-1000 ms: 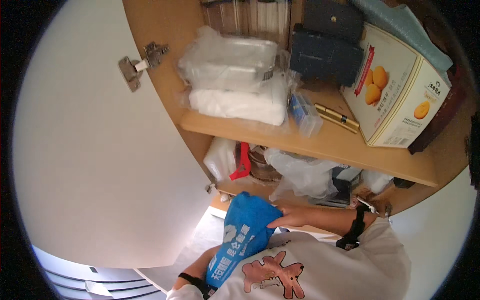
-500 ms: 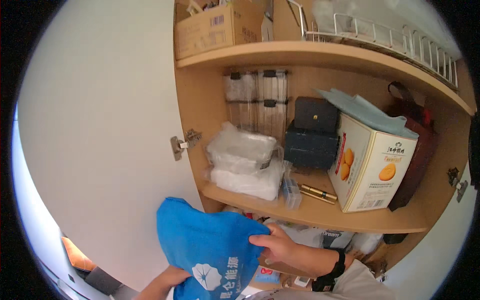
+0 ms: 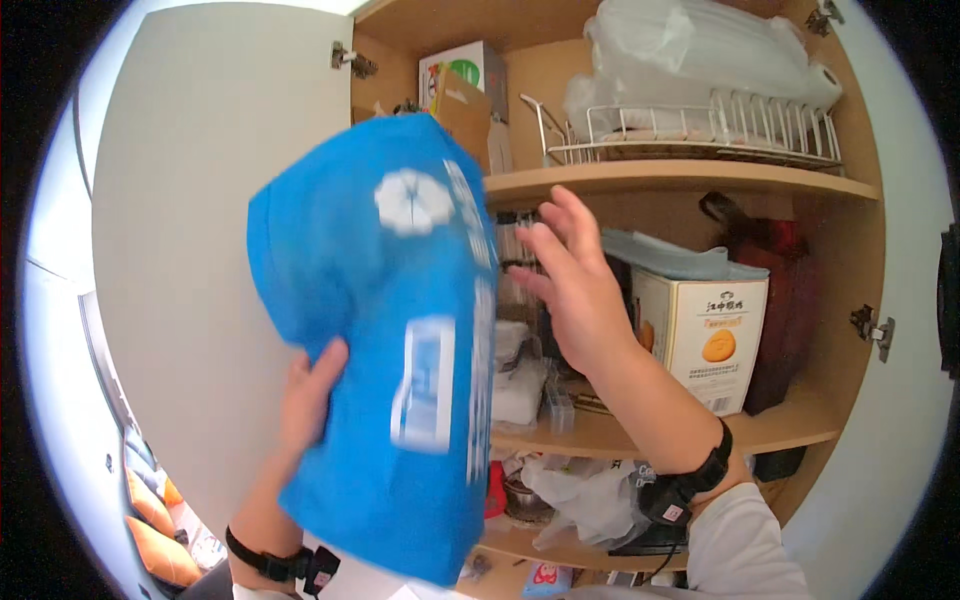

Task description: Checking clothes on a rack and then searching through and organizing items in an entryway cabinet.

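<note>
A blue fabric bag (image 3: 350, 270) with a white flower-like emblem and white print is held upright, bulging, in front of the open cupboard. My left hand (image 3: 312, 392) grips its left side, the thumb lying over the front and the other fingers hidden. To the right of the bag, my right hand (image 3: 575, 275) is raised before the middle shelf with its fingers spread and nothing in it. A gap shows between these fingers and the bag's right edge.
On the top shelf stand a white wire rack (image 3: 690, 150), a large plastic-wrapped bundle (image 3: 700, 65) and boxes (image 3: 468, 100). A cookie box (image 3: 715, 335) and a dark red bag (image 3: 785, 310) occupy the middle shelf. The cupboard door (image 3: 200, 200) hangs open at left.
The bag has been lifted and now stands tall before the shelves. My right hand has let go of it and moved up, opening. The view has shifted upward, showing more of the top shelf.
</note>
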Available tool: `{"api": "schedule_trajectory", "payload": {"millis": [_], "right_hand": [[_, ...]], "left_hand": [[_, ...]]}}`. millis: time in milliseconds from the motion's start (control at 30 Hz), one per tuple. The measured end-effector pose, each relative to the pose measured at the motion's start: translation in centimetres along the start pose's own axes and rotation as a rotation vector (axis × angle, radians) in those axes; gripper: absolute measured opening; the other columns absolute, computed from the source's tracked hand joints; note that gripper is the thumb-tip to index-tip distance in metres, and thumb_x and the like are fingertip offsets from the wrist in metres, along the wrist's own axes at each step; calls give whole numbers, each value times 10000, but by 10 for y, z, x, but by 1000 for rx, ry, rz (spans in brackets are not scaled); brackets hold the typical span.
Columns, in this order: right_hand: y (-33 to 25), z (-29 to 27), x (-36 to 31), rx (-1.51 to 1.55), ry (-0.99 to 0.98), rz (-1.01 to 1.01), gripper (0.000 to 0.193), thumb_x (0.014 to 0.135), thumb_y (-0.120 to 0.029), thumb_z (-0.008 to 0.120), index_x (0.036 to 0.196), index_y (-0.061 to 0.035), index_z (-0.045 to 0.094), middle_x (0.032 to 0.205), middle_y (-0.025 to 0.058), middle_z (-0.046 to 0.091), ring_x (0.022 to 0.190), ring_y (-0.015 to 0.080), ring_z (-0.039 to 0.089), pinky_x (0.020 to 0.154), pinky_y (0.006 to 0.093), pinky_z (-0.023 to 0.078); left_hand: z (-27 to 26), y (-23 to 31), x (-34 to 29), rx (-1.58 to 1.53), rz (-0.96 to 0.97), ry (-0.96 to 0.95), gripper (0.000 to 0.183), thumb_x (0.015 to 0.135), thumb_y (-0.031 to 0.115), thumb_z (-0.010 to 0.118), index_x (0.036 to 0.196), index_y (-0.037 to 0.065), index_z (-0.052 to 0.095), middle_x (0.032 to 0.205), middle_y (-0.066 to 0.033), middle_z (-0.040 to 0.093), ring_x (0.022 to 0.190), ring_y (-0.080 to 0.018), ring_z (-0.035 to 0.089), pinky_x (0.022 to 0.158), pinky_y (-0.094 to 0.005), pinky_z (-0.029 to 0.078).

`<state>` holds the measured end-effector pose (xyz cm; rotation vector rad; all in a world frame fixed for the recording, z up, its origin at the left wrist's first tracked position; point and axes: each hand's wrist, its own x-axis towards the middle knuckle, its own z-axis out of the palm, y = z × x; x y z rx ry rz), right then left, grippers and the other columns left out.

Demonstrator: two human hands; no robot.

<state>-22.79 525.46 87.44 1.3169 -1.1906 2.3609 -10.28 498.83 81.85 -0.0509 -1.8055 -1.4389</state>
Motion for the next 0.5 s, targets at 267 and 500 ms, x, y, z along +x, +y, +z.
{"api": "schedule_trajectory", "payload": {"millis": [267,500], "right_hand": [[-31,1,-35,-1124,-388,-908,912,712,-346,818,1470,-140,352,1501,240,271,1368,491,277,1092,561,287],[-31,6,29,-1378,-119,-1018,969,646,-243,867,1466,-168,357,1517,206,257,1400,443,250,1078,573,302]], "left_hand": [[42,127,110,124,288,46,688,863,450,684,1253,-105,566,1106,-205,677,987,-252,663,871,-351,514],[70,195,174,742,477,118,724,865,485,667,1280,-97,550,1100,-226,670,983,-281,668,903,-389,506]]}}
